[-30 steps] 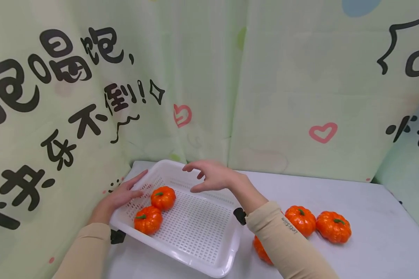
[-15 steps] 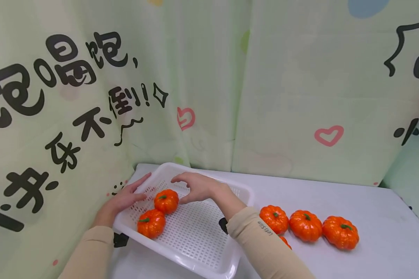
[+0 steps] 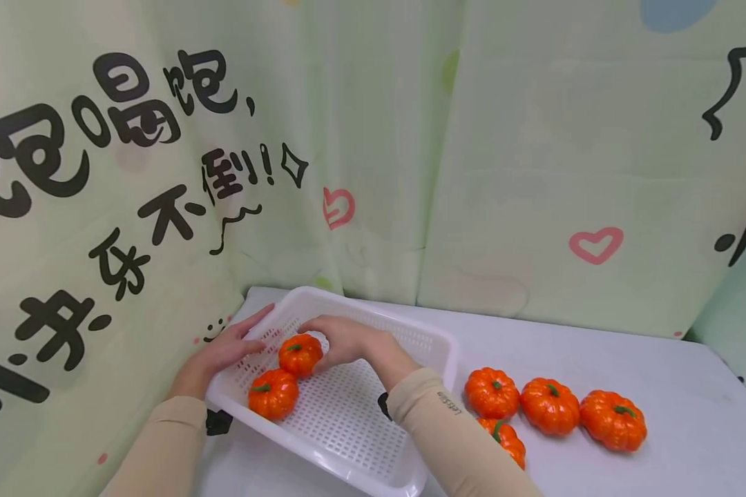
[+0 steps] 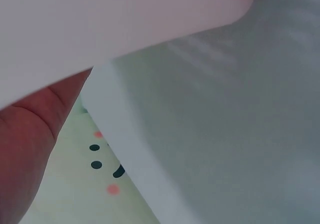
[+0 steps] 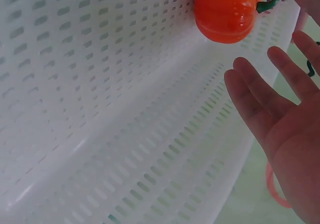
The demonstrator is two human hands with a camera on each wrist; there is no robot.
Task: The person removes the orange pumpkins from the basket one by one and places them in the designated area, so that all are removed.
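Observation:
A white perforated plastic basket (image 3: 342, 452) stands on the table with two shiny orange pumpkins inside at its left end. My left hand (image 3: 220, 353) holds the basket's left rim, the thumb over the inner side and the fingers along the outside. In the left wrist view, the basket's wall partly hides the left hand (image 4: 25, 149). My right hand (image 3: 345, 342) reaches into the basket, thumb and fingers spread about the farther pumpkin (image 3: 300, 355). Seen from the right wrist, its fingers are extended, close to that pumpkin (image 5: 227, 14). The nearer pumpkin (image 3: 273, 395) lies beside it.
Several more orange pumpkins sit on the white table right of the basket, among them a far-right pumpkin (image 3: 613, 421) and one pumpkin (image 3: 503, 442) partly covered by the right sleeve. A printed pale green curtain (image 3: 503, 172) hangs behind and at the left.
My right hand has moved left and down into the basket, to the farther pumpkin. The sleeve's shift uncovers more of the pumpkins on the table. The left hand stays on the rim.

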